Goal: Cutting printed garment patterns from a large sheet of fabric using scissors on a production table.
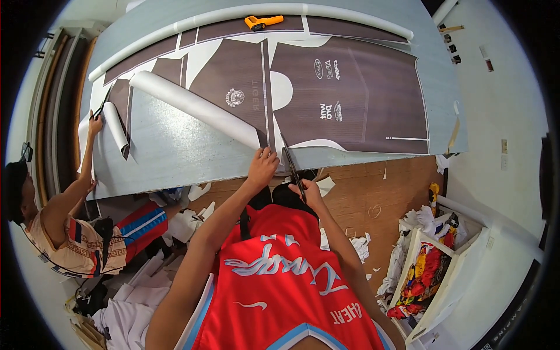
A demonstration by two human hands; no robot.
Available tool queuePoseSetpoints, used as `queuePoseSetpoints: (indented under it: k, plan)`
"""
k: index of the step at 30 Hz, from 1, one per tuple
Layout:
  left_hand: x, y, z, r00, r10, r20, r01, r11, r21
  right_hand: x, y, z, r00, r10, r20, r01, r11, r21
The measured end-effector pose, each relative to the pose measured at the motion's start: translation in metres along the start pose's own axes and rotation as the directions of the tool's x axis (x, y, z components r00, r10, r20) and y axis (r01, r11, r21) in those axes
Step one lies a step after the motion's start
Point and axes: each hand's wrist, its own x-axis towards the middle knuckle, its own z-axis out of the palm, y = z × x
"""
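Note:
My right hand [307,192] grips the handles of black scissors [291,165] at the table's front edge. Their long blades point up along the white gap between two dark printed sheet sections. Beside it, my left hand [264,167] is closed on the lower edge of the left dark sheet [233,76], with the fingertips over the paper. Part of that sheet is rolled up, its white back outward [195,108], slanting across the table. The right dark printed sheet [373,93] lies flat, with white logos and a white half-round cutout at its left side.
A co-worker's hand [95,124] works scissors [103,102] on another strip at the left. On the blue-grey table [175,166] lie a long white roll [245,13] and an orange-yellow tool [263,23]. Paper scraps litter the floor; a white bin [443,280] holds coloured fabric.

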Motion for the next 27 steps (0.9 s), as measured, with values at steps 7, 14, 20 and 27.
queuePoseSetpoints:
  k: [7, 14, 20, 27]
  plan:
    - [0.002, -0.002, -0.003, 0.998, 0.056, 0.014, -0.056, 0.998, 0.003, 0.003, -0.002, 0.008, 0.998, -0.066, -0.02, 0.067, 0.997, 0.029]
    - [0.001, -0.005, -0.008, 0.999, 0.046, -0.018, -0.047, 0.999, -0.014, 0.015, -0.013, 0.007, 1.0, 0.027, 0.01, -0.028, 0.992, 0.122]
    - [0.0, 0.001, -0.017, 0.997, 0.0, -0.081, -0.003, 0.999, -0.046, 0.016, -0.014, 0.009, 1.0, 0.009, 0.028, -0.013, 0.992, 0.123]
    - [0.012, 0.007, -0.042, 0.987, -0.068, -0.149, 0.048, 0.99, -0.133, 0.004, -0.021, -0.002, 0.966, 0.121, 0.229, -0.203, 0.902, 0.382]
